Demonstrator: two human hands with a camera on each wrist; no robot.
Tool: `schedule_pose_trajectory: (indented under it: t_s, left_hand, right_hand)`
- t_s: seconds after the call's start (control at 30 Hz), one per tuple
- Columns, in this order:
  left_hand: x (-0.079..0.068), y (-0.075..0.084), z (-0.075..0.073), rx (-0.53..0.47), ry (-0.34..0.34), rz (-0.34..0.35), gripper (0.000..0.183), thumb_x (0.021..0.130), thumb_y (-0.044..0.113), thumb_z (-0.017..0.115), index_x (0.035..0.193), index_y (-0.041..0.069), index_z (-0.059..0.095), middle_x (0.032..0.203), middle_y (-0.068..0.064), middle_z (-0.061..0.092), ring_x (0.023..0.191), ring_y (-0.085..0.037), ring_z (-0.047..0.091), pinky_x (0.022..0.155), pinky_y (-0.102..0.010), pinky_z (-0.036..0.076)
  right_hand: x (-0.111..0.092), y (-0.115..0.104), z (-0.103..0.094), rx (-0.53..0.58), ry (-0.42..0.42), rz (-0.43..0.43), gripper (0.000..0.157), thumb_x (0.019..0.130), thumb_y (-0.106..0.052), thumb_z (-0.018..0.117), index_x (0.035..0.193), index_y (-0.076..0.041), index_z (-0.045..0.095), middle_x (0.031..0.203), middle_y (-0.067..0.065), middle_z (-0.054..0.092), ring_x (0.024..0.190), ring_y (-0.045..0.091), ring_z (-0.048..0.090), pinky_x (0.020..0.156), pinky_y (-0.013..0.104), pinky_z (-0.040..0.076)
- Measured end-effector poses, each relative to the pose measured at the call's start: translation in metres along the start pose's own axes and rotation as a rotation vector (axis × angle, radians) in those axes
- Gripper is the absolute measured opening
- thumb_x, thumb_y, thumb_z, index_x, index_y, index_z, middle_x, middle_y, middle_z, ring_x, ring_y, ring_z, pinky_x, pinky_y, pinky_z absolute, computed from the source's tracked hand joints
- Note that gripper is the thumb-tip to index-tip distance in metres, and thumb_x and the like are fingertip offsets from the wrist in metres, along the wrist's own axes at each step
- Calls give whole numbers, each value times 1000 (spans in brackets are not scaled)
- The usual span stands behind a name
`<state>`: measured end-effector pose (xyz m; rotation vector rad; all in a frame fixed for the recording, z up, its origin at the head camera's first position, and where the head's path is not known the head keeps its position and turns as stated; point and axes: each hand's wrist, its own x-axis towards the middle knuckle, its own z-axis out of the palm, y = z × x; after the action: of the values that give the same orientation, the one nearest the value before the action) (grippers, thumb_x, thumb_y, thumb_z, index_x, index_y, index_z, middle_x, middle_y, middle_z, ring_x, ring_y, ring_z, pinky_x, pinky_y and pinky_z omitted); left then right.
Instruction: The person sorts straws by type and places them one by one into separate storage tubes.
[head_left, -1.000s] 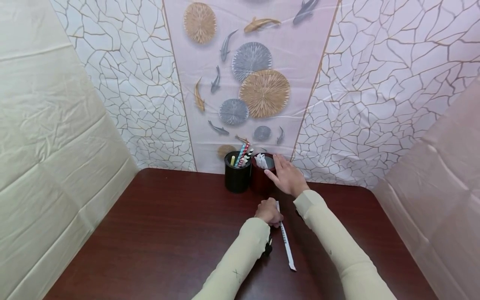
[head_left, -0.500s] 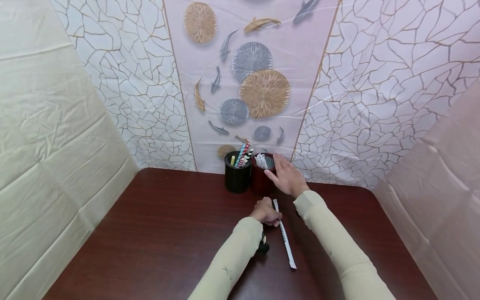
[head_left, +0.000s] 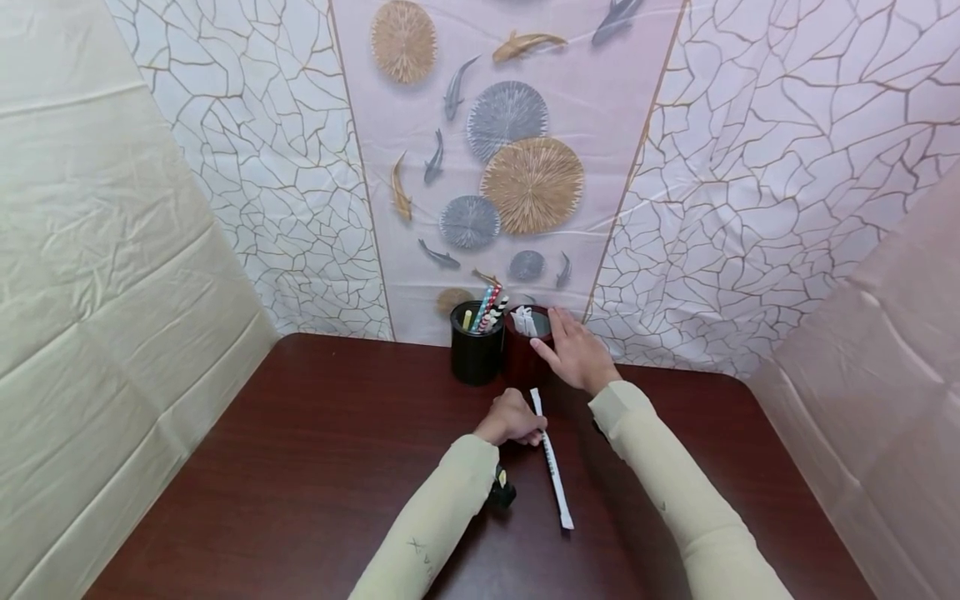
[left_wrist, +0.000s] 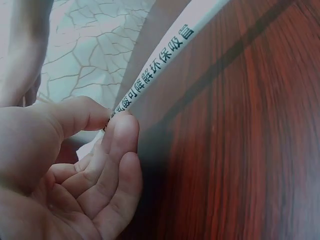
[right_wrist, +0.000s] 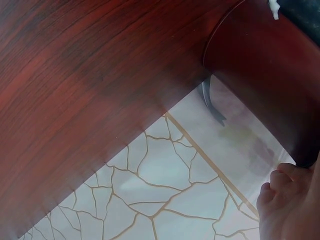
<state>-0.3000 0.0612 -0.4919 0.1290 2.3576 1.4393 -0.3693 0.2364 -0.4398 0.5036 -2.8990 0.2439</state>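
My left hand [head_left: 512,418] pinches a white paper-wrapped straw [head_left: 555,477] between thumb and index finger, just above the table. Printed characters run along the wrapper; the left wrist view shows the wrapped straw [left_wrist: 167,52] slanting up from the fingertips, other fingers loosely curled. My right hand [head_left: 579,354] rests against the right side of a dark red cup [head_left: 522,363], fingers extended along its rim and thumb spread toward the near side. Several white wrapped straws [head_left: 524,320] stand inside that cup. At the right wrist view's edge, the red cup [right_wrist: 265,55] appears beside the fingers.
A black cup [head_left: 476,358] with several patterned straws [head_left: 489,307] stands directly left of the red one. Both are at the back edge of the dark wooden table [head_left: 315,467], against a patterned cloth backdrop [head_left: 300,183]. Pale cloth panels flank both sides.
My left hand has moved left and slightly away from me, carrying the wrapped straw with it. My right hand stays at the red cup. The head view has shifted very slightly.
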Motion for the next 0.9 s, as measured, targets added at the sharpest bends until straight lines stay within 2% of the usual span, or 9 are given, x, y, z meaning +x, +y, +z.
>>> schedule_pose_trajectory:
  t_s: [0.37,0.7,0.9]
  left_hand:
    - [-6,-13,-33,-55,25,75,22,93,7,73,73,1,78,59,-4,71,51,-9,67,54,-24,57]
    - [-18,-6,-73,-45,93,184,18,94,10,76,78,3,80,63,-4,75,53,-9,69,61,-34,64]
    - [-26,3,-98,-9,152,247,16,94,10,75,82,2,78,65,-5,76,53,-9,70,53,-23,56]
  right_hand:
    - [1,-1,-1,13,9,-3,84,111,-57,38,165,6,22,171,28,28,157,44,34,127,57,33]
    - [1,-2,-2,8,1,-2,85,111,-57,37,166,6,21,171,28,27,159,43,31,129,57,31]
    - [0,-2,-1,17,12,0,85,111,-57,39,165,5,23,171,27,28,158,43,33,128,57,33]
